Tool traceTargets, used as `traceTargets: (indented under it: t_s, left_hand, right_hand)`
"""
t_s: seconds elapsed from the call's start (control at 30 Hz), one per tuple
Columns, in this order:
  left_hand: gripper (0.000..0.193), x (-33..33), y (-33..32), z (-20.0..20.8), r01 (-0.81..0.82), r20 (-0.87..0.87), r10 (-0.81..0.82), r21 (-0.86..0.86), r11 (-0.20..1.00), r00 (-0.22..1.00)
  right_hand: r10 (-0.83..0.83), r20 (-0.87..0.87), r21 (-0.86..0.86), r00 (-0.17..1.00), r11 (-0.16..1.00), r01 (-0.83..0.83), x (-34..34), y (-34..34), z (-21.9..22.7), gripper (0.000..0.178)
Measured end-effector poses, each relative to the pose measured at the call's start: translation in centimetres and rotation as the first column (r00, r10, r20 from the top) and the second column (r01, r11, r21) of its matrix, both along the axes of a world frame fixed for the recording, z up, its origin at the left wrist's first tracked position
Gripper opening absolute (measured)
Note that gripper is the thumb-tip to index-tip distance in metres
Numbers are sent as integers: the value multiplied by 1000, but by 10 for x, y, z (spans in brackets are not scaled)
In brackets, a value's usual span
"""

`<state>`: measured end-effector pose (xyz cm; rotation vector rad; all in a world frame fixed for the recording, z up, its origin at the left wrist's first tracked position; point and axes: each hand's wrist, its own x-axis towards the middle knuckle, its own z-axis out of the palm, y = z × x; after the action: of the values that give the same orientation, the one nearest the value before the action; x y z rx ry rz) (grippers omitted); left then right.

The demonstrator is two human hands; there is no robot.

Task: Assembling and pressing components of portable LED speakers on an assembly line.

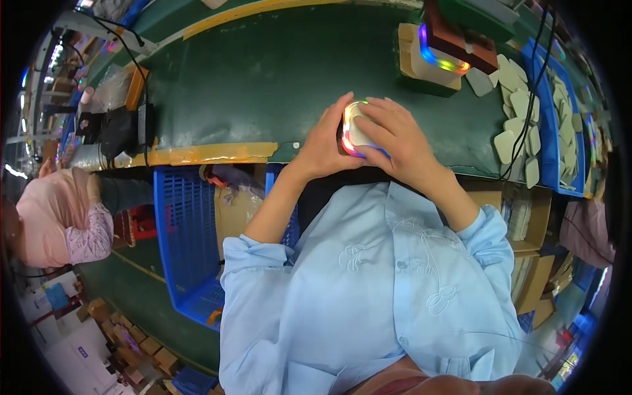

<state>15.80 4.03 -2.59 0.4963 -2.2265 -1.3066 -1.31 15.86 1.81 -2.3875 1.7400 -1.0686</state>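
Between my two hands is a rounded-square white device with a rainbow-glowing rim (356, 131), held over the near edge of the green work table (263, 85). My left hand (324, 143) grips it along its left side, thumb low and fingers up at the top corner. My right hand (403, 141) closes on it from the right, with fingers lying across its top face and hiding part of it. Farther back on the right, a similar lit device (431, 60) sits in a wooden fixture (405, 49), under a red-brown block (459, 41).
Loose white rounded-square pieces (520, 105) are scattered at the table's right, beside a blue tray (532, 56) of more. Black cables (536, 85) hang there. On the left are a black bag-like item (118, 131), a blue crate (187, 243) below, and another person (62, 214).
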Motion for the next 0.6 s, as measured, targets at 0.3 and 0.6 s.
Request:
traceTargets:
  t_s: [0.3,0.6]
  left_hand:
    - [105,4,-2,5,-7,34,8,-19,1000,999]
    - [103,-13,34,13,22,-61,-14,125,992,998]
  right_hand:
    - [15,-148,195,989,981,14,7,10,5,79]
    - [-290,597,305,748,944,123,-16,60,-37,105]
